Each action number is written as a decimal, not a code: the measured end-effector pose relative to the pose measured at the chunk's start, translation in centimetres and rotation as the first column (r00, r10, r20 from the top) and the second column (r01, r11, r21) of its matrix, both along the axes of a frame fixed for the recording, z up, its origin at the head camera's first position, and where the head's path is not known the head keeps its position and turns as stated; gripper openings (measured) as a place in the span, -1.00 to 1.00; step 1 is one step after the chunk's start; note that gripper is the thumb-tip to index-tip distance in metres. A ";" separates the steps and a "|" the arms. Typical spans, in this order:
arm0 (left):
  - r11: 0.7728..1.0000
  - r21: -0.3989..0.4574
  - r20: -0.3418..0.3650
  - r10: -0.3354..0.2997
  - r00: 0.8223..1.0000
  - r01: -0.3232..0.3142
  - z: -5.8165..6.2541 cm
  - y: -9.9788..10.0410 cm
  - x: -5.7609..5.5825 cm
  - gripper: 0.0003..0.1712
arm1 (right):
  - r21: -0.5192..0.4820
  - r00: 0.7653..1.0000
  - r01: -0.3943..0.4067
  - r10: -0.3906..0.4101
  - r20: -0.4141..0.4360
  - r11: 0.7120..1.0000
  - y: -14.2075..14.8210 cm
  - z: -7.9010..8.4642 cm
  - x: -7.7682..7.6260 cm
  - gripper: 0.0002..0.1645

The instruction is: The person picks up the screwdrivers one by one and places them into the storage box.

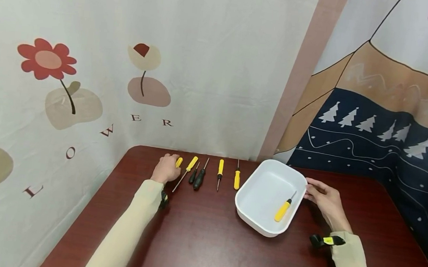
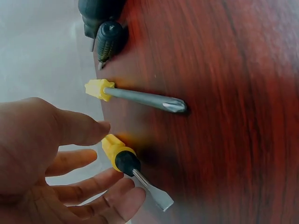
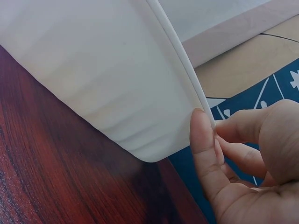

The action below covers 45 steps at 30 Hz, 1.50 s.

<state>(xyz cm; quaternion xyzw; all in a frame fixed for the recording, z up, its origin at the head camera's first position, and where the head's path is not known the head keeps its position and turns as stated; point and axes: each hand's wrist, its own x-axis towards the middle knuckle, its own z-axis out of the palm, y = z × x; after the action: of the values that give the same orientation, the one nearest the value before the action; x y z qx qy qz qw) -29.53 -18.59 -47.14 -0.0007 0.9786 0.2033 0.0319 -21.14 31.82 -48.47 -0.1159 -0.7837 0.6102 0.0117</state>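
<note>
My left hand (image 1: 166,169) is at the far left of the table. Its thumb and spread fingers (image 2: 77,161) lie on either side of a flat-blade screwdriver (image 2: 125,161) with a yellow handle and black collar, fingertips right at the handle. Beside it is a yellow-handled Phillips screwdriver (image 2: 145,99). With thumb and fingers, my right hand (image 1: 324,200) pinches the rim of a white plastic tub (image 1: 263,197) at its right far corner. One yellow-and-black screwdriver (image 1: 282,210) lies inside the tub.
Between hand and tub, along the back edge, lie a small black screwdriver (image 1: 192,177), a larger black screwdriver (image 1: 199,179) and two yellow ones, one handle-up (image 1: 220,168) and one handle-down (image 1: 237,180). Printed curtains (image 1: 220,66) hang right behind the brown table (image 1: 204,243).
</note>
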 end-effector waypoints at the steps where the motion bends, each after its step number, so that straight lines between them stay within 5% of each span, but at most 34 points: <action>1: 1.000 -0.006 0.001 -0.004 1.000 0.004 0.0 0.0 -0.1 -0.33 | 0.001 1.000 -0.001 0.001 0.002 1.000 0.0 -0.1 0.0 -0.40; 16: 1.000 0.012 0.025 -0.014 1.000 0.014 -0.4 -0.4 -0.8 -0.34 | 0.000 1.000 -0.006 0.006 -0.001 1.000 0.1 -0.1 0.1 -0.40; 45: 0.996 0.083 0.019 0.034 0.999 -0.036 0.6 -0.1 0.2 -0.29 | 0.001 1.000 -0.004 0.004 -0.013 1.000 0.1 -0.4 0.0 -0.40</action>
<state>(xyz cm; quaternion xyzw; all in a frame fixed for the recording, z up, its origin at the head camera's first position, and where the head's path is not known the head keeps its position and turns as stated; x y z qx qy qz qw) -29.35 -18.74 -46.51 -0.0182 0.9689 0.2442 0.0368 -21.11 31.96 -48.82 -0.1105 -0.7841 0.6105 0.0156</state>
